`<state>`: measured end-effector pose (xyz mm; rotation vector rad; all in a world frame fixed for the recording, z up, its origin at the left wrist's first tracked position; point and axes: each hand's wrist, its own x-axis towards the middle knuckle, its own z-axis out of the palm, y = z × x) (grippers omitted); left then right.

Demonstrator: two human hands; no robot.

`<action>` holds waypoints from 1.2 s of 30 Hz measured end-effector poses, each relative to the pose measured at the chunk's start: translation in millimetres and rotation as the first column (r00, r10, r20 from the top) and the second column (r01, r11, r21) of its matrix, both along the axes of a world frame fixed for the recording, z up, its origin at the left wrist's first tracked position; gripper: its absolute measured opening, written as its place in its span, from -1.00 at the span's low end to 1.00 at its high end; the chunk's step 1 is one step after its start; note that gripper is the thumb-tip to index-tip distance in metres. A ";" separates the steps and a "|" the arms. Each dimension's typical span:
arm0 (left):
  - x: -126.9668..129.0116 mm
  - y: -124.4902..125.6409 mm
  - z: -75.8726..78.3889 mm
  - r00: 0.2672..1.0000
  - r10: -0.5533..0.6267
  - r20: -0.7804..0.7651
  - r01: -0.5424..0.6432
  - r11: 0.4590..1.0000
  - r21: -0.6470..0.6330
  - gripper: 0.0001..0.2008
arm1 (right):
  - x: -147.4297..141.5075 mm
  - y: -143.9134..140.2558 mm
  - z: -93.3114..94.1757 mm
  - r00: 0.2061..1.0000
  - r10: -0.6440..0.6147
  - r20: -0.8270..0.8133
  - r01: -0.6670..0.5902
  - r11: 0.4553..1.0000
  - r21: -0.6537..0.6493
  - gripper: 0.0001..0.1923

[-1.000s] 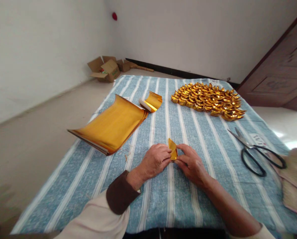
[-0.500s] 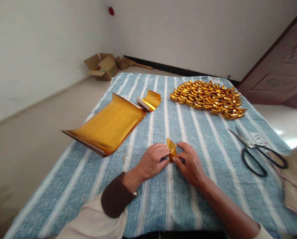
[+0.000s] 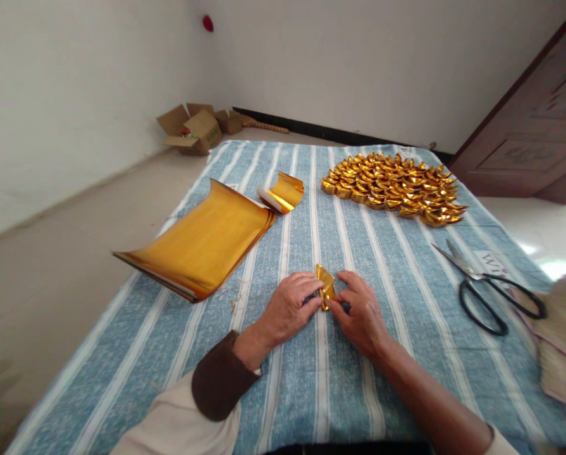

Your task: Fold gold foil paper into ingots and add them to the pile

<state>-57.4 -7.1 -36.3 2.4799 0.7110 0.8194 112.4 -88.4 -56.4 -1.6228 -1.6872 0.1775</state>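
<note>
Your left hand (image 3: 289, 308) and right hand (image 3: 361, 313) meet at near centre of the table (image 3: 406, 354), both pinching one small folded gold paper piece (image 3: 326, 287) between thumb and fingertips. The piece stands up from between the fingertips, tilted a little, just above the blue striped cloth (image 3: 311, 392) that covers the table. Left wrist has a brown cuff (image 3: 221, 382) on a cream sleeve; right forearm is bare.

Left of your hands: stack of gold paper sheets (image 3: 202, 243), near edge curled up off the cloth. Just beyond its far right corner, touching or almost touching, a curled gold strip (image 3: 285, 191) with white backing showing. Far right of centre: a dense pile of folded gold ingots (image 3: 394, 188), well apart from your hands. Right side: black-handled scissors (image 3: 489, 291), lying flat, blades pointing far-left. Tan fabric (image 3: 565, 341) at the right edge, next to the scissor handles. Open cardboard boxes (image 3: 195, 128) on the floor by the far wall.
</note>
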 end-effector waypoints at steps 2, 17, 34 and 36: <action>0.1 0.2 -1.1 1.000 0.004 0.000 -0.004 1.000 0.007 -0.76 | -0.2 0.1 -0.5 1.000 -0.017 0.010 0.016 1.000 0.003 -0.79; 1.6 0.2 -3.4 0.999 0.039 -0.018 -0.039 0.999 0.006 -0.79 | -1.3 -0.6 0.8 0.999 -0.022 0.047 0.022 1.000 0.002 -0.81; 4.4 -1.5 0.4 0.998 0.049 -0.046 -0.050 0.999 -0.017 -0.81 | -2.6 -1.3 1.0 0.998 -0.031 0.049 0.031 0.999 -0.007 -0.82; 4.5 -1.6 0.5 0.998 0.050 -0.046 -0.051 0.999 -0.016 -0.82 | -2.7 -1.5 0.9 0.998 -0.039 0.056 0.038 0.999 0.003 -0.82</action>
